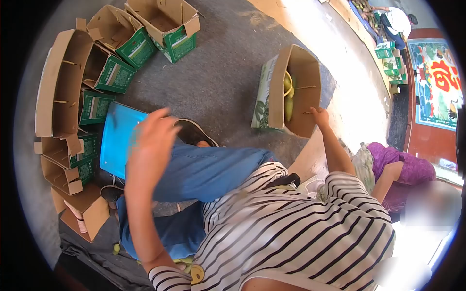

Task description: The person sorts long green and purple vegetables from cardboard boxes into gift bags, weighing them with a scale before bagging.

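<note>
My right hand [319, 117] grips the edge of an open cardboard box [304, 63], its fingers at a small slot in the wall. The box has a green and white printed side and stands tilted in this view. Several long yellow-green fruits [289, 97] lie inside it. My left hand [154, 131] is raised, slightly blurred, with its fingers apart and nothing in them. It overlaps a blue plastic piece with a flat face [119, 131] in this view.
Open green-printed cartons [116, 34] curve along the left, with a small carton [92, 213] holding a pinkish roll below them. A person in purple [403, 165] sits close on the right. Far back, another person [398, 22] bends near stacked cartons [391, 63].
</note>
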Demonstrator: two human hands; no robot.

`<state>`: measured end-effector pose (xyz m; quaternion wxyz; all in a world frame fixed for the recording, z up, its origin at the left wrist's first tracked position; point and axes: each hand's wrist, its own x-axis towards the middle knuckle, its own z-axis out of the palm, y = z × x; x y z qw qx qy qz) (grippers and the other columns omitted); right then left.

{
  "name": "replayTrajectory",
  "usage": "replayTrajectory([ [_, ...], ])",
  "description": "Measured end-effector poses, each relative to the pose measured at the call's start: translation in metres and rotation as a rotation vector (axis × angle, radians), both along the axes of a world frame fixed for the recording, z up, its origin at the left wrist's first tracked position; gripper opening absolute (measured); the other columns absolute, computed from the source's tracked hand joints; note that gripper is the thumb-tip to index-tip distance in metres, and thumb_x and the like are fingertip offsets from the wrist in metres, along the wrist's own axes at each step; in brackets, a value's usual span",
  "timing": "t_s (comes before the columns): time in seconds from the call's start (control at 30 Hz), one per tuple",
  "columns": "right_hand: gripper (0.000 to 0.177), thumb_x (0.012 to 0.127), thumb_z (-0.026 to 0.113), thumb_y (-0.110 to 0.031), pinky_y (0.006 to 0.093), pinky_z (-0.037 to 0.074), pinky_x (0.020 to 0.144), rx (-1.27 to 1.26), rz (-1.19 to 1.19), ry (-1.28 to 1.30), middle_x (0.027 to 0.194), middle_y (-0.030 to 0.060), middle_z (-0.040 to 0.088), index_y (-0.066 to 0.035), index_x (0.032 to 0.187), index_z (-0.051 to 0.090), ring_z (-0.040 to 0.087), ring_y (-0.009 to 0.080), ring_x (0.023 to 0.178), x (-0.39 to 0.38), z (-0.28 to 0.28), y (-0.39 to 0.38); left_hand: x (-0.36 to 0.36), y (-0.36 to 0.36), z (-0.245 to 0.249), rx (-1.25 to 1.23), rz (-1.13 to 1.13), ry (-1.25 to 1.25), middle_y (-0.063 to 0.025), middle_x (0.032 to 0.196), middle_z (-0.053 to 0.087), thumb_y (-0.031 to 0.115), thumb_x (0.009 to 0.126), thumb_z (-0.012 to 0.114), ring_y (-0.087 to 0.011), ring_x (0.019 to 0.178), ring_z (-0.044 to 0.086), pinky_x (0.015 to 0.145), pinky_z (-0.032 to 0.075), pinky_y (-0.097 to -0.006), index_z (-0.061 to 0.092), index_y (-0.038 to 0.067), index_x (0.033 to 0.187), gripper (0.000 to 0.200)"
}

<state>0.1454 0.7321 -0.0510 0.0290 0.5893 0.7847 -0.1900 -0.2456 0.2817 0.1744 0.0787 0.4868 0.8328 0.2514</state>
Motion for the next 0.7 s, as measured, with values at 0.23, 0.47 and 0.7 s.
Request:
replayTrajectory([
  [0.23, 0.045, 0.083, 0.065, -0.04, 0.037, 0.049, 0.075, 0.041, -0.115, -0.074, 0.088, 0.0191, 0.069, 0.002, 0.099, 0.069, 0.067, 0.0271, 0.081, 0.058, -0.001, 0.033, -0.014, -0.14, -0.008, 0.065, 0.525, -0.149, -0.0151, 0.11, 0.061, 0.005, 0.093, 0.053, -0.0254, 0.097, 0.06, 0.085, 0.047, -0.0338, 0.059, -0.003, 0.107, 0.017],
  [0.47, 0.053, 0.073, 0.071, -0.037, 0.0448, 0.052, 0.08, -0.114, -0.078, -0.42, 0.098, 0.0247, 0.066, 0.006, 0.101, 0.064, 0.066, 0.0369, 0.092, 0.053, 0.01, 0.093, -0.019, -0.199, -0.052, 0.021, 0.671, -0.096, -0.0165, 0.106, 0.059, 0.007, 0.094, 0.052, -0.0284, 0.096, 0.059, 0.08, 0.048, -0.0344, 0.056, -0.003, 0.11, 0.019],
  [0.7, 0.035, 0.086, 0.055, -0.018, 0.0389, 0.044, 0.096, 0.4, 0.752, 0.122, 0.124, 0.0154, 0.058, -0.008, 0.119, 0.059, 0.054, 0.0325, 0.114, -0.287, 0.091, -0.006, -0.013, -0.204, -0.09, -0.459, 0.6, -0.115, -0.019, 0.099, 0.061, 0.016, 0.084, 0.064, -0.0375, 0.09, 0.061, 0.075, 0.049, -0.0446, 0.059, 0.001, 0.105, 0.026],
])
